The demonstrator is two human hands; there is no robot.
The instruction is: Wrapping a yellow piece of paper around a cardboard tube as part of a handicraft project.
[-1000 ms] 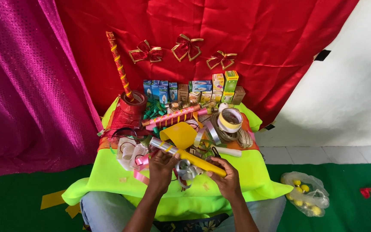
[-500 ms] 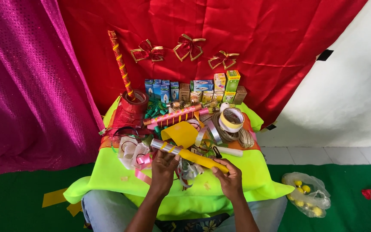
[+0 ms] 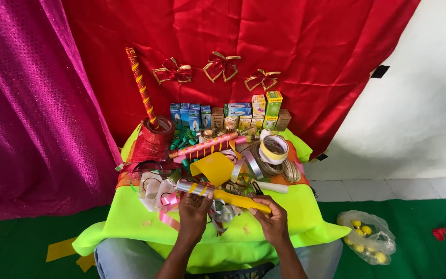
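The yellow stick [image 3: 233, 199], part wrapped in silver foil with yellow stripes at its left end, lies slantwise just below the middle of the frame, held above the neon green cloth [image 3: 130, 219]. The left hand [image 3: 193, 213] closes its fingers around the silver-wrapped end; the right hand [image 3: 270, 219] pinches the plain yellow end between thumb and fingertips. Between the two hands, under the stick, sits a silver ribbon bow [image 3: 223, 212]. Just left of the left hand lie pink and white ribbon curls [image 3: 157, 188].

Just beyond the stick, a yellow paper sheet [image 3: 213, 168] curls upward. To its right lie a white stick [image 3: 272, 187], a coil of twine [image 3: 277, 168] and, on top of it, a tape roll [image 3: 273, 149]. Behind the sheet lies a pink stick with gold stripes [image 3: 205, 145]. At the cloth's far left, a roll of red ribbon [image 3: 157, 129] holds a tall red-and-gold striped stick [image 3: 140, 85] leaning against the backdrop. A row of small boxes [image 3: 233, 113] lines the far edge. Three red-and-gold bows [image 3: 220, 66] hang on the red curtain [image 3: 295, 46], with a magenta sequined curtain [image 3: 32, 103] at the left. At the lower right, on the green floor mat [image 3: 419, 227], lies a clear bag of yellow balls [image 3: 367, 240].
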